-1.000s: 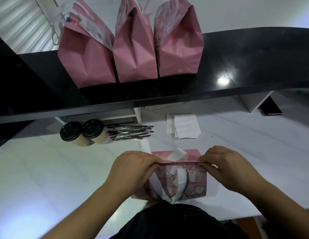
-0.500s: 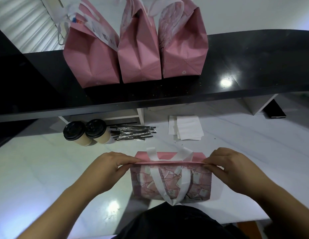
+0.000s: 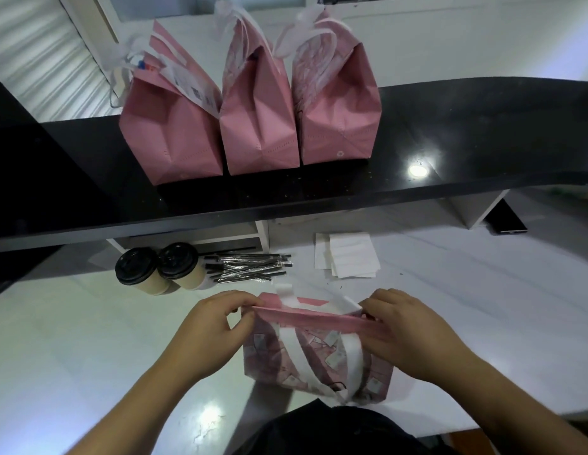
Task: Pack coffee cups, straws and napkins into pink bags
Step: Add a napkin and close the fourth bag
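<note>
Surface: white marble-look counter (image 3: pixel 89 339), with a black glossy shelf (image 3: pixel 483 133) raised beyond it.
Left hand (image 3: pixel 207 330): fingers and thumb pinched on the left end of the bag's top edge.
Right hand (image 3: pixel 414 336): fingers curled, clamped on the right end of the same edge.
Bag (image 3: pixel 318 353): pink, patterned, white handles, stretched between both hands on the counter.
Cups (image 3: pixel 161 269): two, black lids, touching, beyond the left hand.
Straws (image 3: pixel 250 267): wrapped bundle just right of the cups, beyond the bag.
Napkins (image 3: pixel 350 254): white stack beyond the right hand.
Filled bags (image 3: pixel 256 116): three pink ones upright side by side on the shelf, well beyond both hands.
</note>
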A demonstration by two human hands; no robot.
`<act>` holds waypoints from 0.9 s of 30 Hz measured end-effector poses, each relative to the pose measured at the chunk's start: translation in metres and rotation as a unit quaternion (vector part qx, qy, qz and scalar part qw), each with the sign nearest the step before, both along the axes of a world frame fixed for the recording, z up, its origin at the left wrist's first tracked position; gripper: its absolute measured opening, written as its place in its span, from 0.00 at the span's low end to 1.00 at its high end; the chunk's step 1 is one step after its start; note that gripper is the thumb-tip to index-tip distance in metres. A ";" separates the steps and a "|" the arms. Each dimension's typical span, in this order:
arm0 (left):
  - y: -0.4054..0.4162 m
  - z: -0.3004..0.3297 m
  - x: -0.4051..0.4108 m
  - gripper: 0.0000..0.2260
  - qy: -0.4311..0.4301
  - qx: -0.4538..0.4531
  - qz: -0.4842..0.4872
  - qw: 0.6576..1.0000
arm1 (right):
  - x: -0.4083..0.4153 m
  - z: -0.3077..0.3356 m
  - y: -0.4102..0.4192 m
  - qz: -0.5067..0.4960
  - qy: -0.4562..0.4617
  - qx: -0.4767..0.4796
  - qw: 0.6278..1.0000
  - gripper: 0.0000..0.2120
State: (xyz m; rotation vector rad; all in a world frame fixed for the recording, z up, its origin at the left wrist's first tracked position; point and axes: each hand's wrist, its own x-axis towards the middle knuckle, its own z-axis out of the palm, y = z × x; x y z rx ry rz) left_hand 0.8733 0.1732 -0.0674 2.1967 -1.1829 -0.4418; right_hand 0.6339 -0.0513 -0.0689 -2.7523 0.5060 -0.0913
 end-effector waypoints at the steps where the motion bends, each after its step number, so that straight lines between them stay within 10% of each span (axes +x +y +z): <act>1: -0.002 0.001 -0.001 0.12 0.004 -0.003 -0.003 1.000 | -0.002 0.000 0.003 -0.008 -0.006 0.001 1.000 0.07; 12: -0.039 0.018 -0.013 0.14 0.024 -0.066 -0.004 0.997 | -0.017 0.018 0.014 -0.093 -0.038 0.032 0.994 0.06; 27: -0.165 0.103 -0.063 0.16 0.116 -0.241 -0.050 0.962 | -0.045 0.234 -0.096 -0.334 -0.170 -0.024 0.927 0.16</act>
